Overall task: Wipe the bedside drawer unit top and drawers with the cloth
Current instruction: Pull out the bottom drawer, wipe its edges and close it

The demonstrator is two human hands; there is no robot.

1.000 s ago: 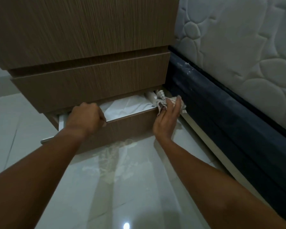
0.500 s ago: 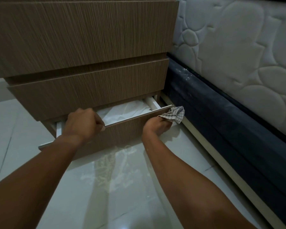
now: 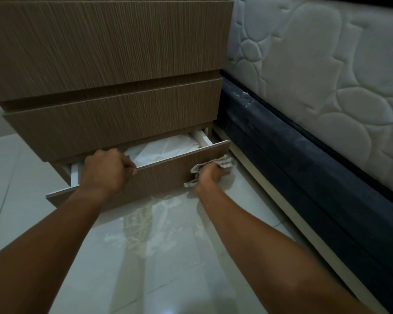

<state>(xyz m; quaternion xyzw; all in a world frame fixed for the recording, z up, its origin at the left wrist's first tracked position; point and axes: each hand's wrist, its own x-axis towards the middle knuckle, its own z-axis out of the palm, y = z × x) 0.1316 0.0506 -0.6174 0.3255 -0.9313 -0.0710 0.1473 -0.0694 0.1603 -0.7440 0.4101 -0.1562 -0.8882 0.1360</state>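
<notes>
The head view shows one brown wood-grain bedside drawer unit (image 3: 109, 41) in the upper left, with three drawer fronts. The lowest drawer (image 3: 163, 175), at centre, stands pulled out over crumpled white lining (image 3: 163, 149). Of the two hands, the left hand (image 3: 104, 171) curls over that drawer's top edge. The right hand (image 3: 210, 177) clutches one grey checked cloth (image 3: 225, 163) against the right end of its front.

Around the right hand (image 3: 210, 176) gripping the cloth (image 3: 225, 163), the bottom drawer (image 3: 163, 175) blocks ahead, the middle drawer (image 3: 111, 123) overhangs above, the bed base (image 3: 281, 143) crowds the right, and floor (image 3: 168, 257) lies open behind.
</notes>
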